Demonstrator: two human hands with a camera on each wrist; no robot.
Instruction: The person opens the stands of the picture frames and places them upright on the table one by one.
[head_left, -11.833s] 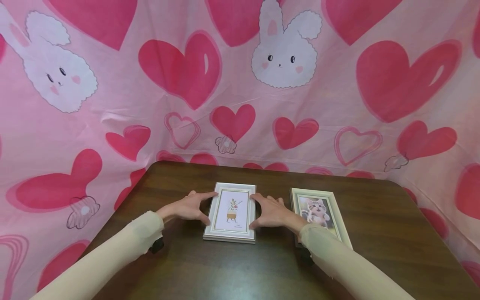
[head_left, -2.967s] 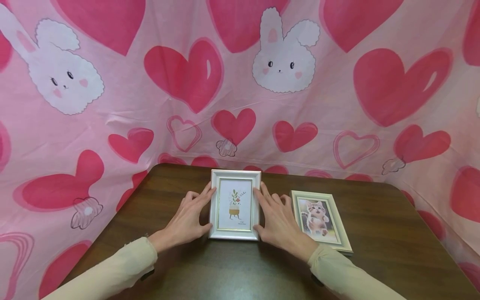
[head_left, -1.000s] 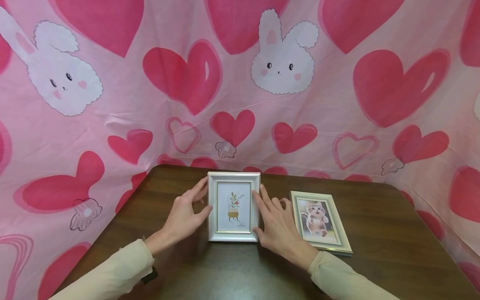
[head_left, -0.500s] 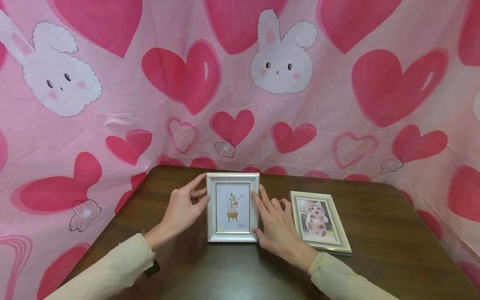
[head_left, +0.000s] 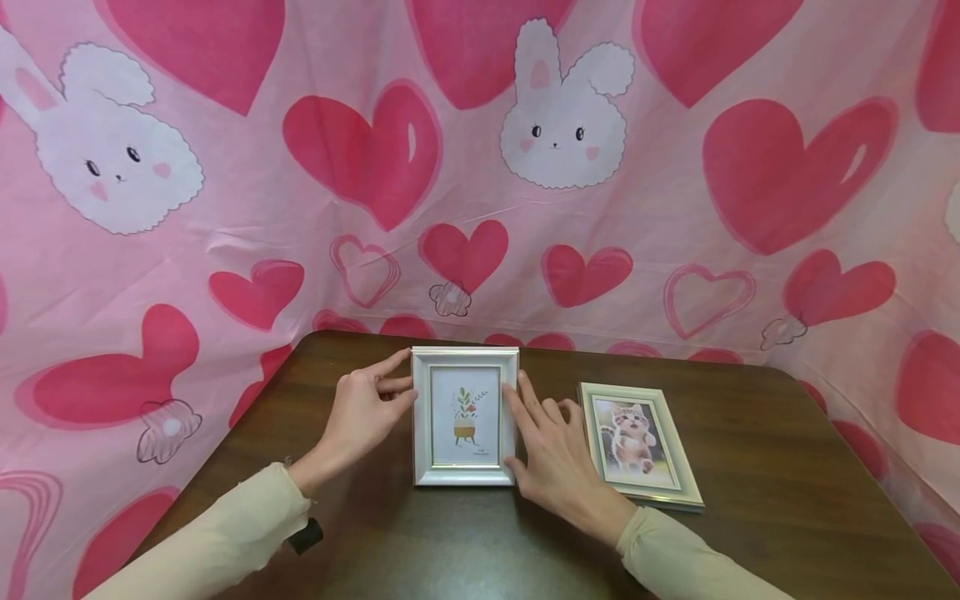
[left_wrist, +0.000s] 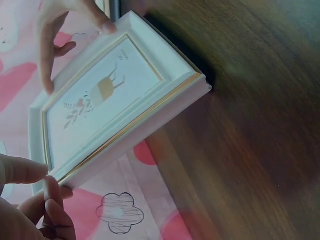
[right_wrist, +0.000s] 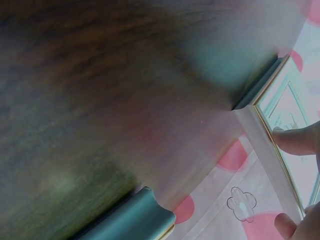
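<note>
A white picture frame point(head_left: 465, 475) with a thin gold inner line stands nearly upright on the brown table, a potted-plant print facing me. My left hand point(head_left: 356, 417) pinches its upper left edge, thumb at the front and fingertips along the side, as the left wrist view shows. On the opposite edge, my right hand point(head_left: 558, 458) grips lower down, with thumb and index finger on the front border and another finger behind. The back of the frame is hidden. Right of it, a cream picture frame point(head_left: 682, 458) with a kitten photo lies face up.
The dark wooden table point(head_left: 465, 550) has rounded far corners. Behind and beside it hangs a pink cloth point(head_left: 645, 208) printed with hearts and rabbits. The kitten frame lies close beside my right wrist.
The plant-print frame, flat on the table at first, was raised upright. Lately my left hand has slid up its left edge to the top corner. The kitten frame has stayed put.
</note>
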